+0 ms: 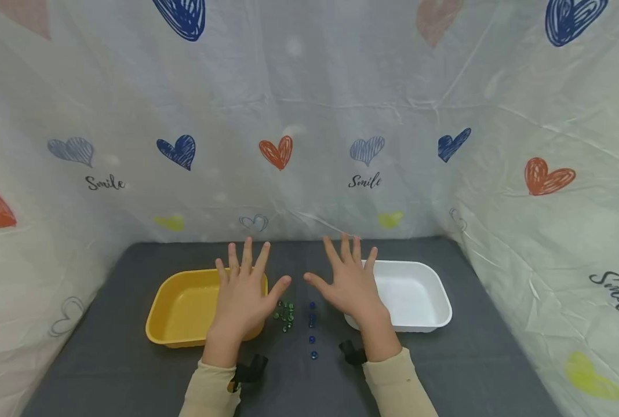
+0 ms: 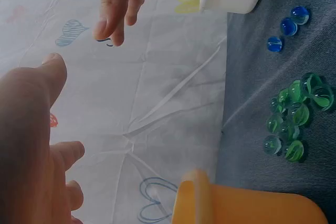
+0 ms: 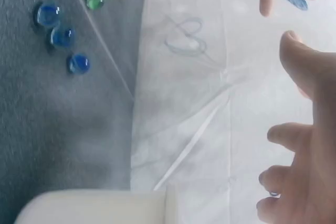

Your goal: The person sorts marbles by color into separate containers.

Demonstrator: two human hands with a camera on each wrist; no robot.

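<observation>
Both hands are held up above the table with fingers spread, and neither holds anything. My left hand (image 1: 243,304) is over the right part of a yellow tray (image 1: 155,313), hiding some of it. Over the left edge of a white tray (image 1: 440,298) hovers my right hand (image 1: 352,286). Between the two trays lies a cluster of green glass marbles (image 1: 287,313). Just right of it, several blue glass marbles (image 1: 312,340) form a loose line running toward the front. In the left wrist view the green marbles (image 2: 298,114) sit close together, some touching.
A dark grey cloth (image 1: 116,359) covers the table. Behind it and at both sides hangs a pale curtain (image 1: 309,75) printed with hearts and the word "Smile". Each wrist wears a black camera strap, such as the left strap (image 1: 252,369).
</observation>
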